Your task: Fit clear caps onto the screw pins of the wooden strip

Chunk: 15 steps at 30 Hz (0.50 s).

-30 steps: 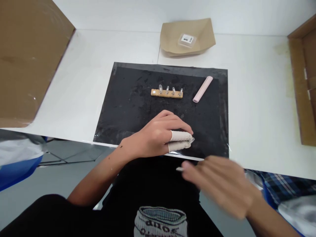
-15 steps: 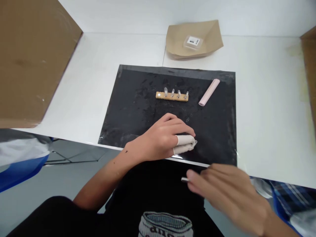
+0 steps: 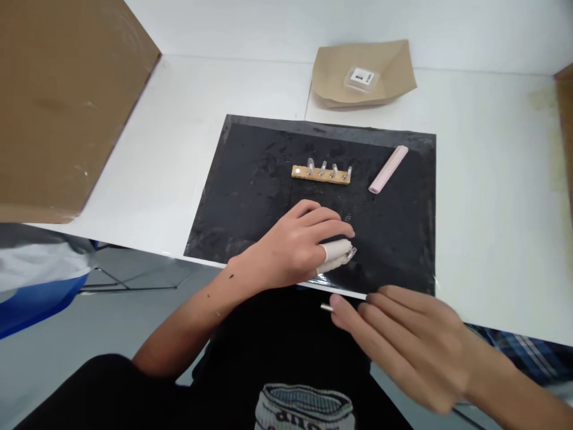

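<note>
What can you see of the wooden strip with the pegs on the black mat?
The wooden strip is a short, light-brown bar lying flat on the black mat, nearly level. Four small clear-and-metal pegs stand in a row along it, with a pale round dot near its left end. Nothing touches it; the left hand lies nearer the person.

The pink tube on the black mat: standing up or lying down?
Lying down. The pink tube rests flat on the black mat, slanted, right of the wooden strip with pegs, apart from both hands.

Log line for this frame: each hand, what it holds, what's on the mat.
left hand: on black mat, fingertip covers | right hand: pinches small metal pin | mat: wooden pin strip, pink stick
</note>
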### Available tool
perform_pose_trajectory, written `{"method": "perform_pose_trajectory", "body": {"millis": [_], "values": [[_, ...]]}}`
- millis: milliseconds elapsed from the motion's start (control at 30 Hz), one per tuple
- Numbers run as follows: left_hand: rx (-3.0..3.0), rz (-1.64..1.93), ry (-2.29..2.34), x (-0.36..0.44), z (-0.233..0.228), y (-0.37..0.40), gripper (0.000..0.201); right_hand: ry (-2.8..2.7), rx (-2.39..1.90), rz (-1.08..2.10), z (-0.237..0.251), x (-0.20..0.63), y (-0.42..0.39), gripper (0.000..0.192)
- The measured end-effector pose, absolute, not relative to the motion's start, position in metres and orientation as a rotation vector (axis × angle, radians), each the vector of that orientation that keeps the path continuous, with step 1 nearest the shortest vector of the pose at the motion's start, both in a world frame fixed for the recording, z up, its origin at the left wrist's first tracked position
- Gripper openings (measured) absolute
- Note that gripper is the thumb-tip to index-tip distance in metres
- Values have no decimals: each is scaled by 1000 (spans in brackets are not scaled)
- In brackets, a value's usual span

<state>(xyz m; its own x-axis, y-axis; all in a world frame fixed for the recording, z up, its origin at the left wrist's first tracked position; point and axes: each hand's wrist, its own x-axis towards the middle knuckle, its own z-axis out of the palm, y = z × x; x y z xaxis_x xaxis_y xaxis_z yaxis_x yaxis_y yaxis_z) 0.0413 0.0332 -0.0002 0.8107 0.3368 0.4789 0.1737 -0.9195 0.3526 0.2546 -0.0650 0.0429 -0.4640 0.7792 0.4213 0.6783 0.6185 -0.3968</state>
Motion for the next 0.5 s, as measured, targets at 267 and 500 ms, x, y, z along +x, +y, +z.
{"method": "perform_pose_trajectory", "body": {"millis": [267, 500], "values": [[2290, 896, 395, 30, 8, 32, 6, -2303, -1021, 133, 52, 243, -68, 30], [2165, 942, 416, 23, 13, 28, 5, -2349, -1139, 291, 54, 247, -77, 27]]}}
